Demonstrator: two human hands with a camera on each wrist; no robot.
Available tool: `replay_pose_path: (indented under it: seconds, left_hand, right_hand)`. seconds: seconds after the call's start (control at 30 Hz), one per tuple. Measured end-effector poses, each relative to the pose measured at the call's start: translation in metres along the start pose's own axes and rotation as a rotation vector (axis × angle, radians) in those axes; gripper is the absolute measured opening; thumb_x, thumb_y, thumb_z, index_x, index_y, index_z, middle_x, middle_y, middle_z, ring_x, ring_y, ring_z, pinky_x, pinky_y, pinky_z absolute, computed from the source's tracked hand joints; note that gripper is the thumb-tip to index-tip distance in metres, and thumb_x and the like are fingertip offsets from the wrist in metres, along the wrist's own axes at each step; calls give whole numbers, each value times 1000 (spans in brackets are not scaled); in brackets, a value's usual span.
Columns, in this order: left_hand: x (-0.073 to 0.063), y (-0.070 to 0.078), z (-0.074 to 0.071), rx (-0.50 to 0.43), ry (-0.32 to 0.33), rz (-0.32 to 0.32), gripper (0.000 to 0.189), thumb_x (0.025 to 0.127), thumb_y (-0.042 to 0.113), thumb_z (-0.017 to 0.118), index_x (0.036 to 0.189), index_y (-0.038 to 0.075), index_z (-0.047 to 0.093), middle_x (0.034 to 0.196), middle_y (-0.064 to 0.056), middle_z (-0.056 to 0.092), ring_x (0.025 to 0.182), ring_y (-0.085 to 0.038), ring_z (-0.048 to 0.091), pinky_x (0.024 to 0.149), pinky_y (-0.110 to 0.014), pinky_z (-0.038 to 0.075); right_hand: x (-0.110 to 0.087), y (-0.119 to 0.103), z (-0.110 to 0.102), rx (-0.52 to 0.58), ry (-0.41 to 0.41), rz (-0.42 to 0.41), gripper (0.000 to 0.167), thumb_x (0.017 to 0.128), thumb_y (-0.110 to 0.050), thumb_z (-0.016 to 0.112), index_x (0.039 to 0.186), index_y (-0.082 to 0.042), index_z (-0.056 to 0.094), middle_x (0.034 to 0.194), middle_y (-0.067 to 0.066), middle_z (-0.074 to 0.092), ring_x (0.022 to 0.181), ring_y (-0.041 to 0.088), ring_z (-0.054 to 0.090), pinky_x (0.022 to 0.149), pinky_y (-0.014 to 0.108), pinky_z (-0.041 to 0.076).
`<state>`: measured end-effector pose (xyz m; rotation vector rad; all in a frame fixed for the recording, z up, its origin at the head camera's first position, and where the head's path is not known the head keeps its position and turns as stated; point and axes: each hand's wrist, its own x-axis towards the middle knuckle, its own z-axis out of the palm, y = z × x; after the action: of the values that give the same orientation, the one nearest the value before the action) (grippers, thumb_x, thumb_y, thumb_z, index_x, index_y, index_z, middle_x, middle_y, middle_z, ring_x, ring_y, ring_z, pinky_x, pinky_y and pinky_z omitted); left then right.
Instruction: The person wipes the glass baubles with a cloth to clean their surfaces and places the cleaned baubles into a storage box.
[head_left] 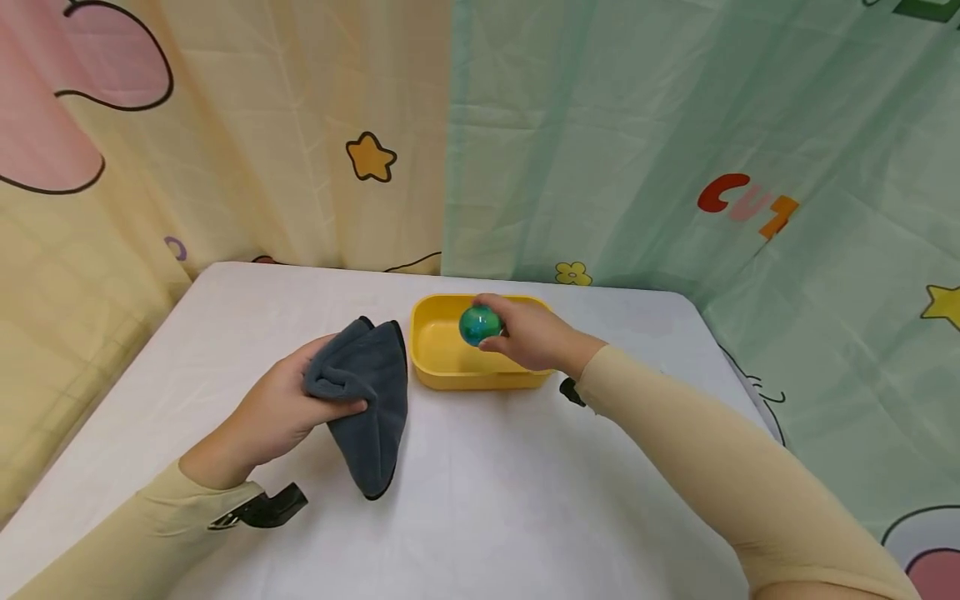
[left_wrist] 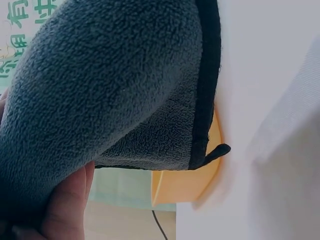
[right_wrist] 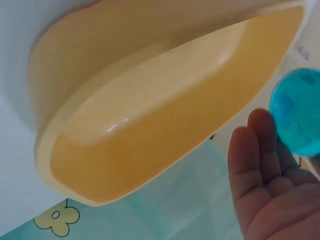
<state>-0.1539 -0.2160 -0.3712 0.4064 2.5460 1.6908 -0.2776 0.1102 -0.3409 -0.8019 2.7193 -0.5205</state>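
Note:
My left hand (head_left: 277,408) grips a dark grey cloth (head_left: 381,408) with black edging, its thumb across the front and a corner hanging down. In the left wrist view the cloth (left_wrist: 110,75) fills much of the picture and hides most of the fingers. My right hand (head_left: 536,335) pinches a shiny blue-green ball (head_left: 477,326) between thumb and fingers. That ball is over a yellow plastic basin (head_left: 480,382). From the right wrist, the ball (right_wrist: 300,112) shows at the right edge, apart from the basin's rim (right_wrist: 145,60), and no object is visible inside the basin.
A white-covered table (head_left: 480,500) lies under everything. Patterned curtains (head_left: 570,150) hang close behind its far edge and at both sides. Each wrist carries a black camera mount, the left one (head_left: 273,507) low over the table.

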Motion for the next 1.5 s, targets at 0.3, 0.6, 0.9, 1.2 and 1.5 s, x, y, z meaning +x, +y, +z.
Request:
replay_pose_path:
  seconds: [0.3, 0.6, 0.9, 1.2, 1.5]
  left_hand:
    - [0, -3, 2, -49, 7, -8, 82, 87, 14, 88, 157, 8, 45, 153, -12, 58, 124, 4, 59, 101, -11, 48]
    - [0, -5, 4, -82, 6, -13, 83, 87, 11, 87, 157, 6, 44, 154, -16, 56, 123, 4, 60, 100, -13, 51]
    - [1, -6, 6, -85, 0, -14, 84, 86, 10, 87, 158, 5, 43, 155, -16, 55, 124, 5, 59, 101, -13, 50]
    - [0, -4, 7, -67, 9, -22, 85, 85, 11, 88, 157, 6, 44, 154, -15, 57, 123, 5, 60, 101, -12, 49]
    - [-2, -5, 8, -72, 5, -9, 84, 85, 9, 88, 157, 6, 45, 153, -16, 57, 122, 3, 61, 100, -14, 51]
  right_hand:
    - [25, 13, 0, -83, -197, 9, 65, 102, -33, 72, 159, -28, 42, 141, 3, 62, 121, 25, 60, 113, 43, 51]
    - [37, 17, 3, -136, -321, 81, 66, 99, -32, 76, 157, -33, 46, 149, 2, 58, 135, 26, 54, 122, 47, 42]
    - [42, 17, 12, -205, -395, 127, 65, 98, -27, 77, 155, -39, 49, 152, 1, 57, 133, 25, 52, 125, 49, 38]
    - [44, 19, 17, -211, -420, 160, 65, 99, -19, 76, 154, -42, 51, 152, 0, 57, 131, 25, 52, 126, 50, 37]
    - [44, 20, 17, -180, -419, 162, 65, 98, -18, 76, 154, -41, 51, 155, -2, 55, 134, 24, 50, 128, 50, 34]
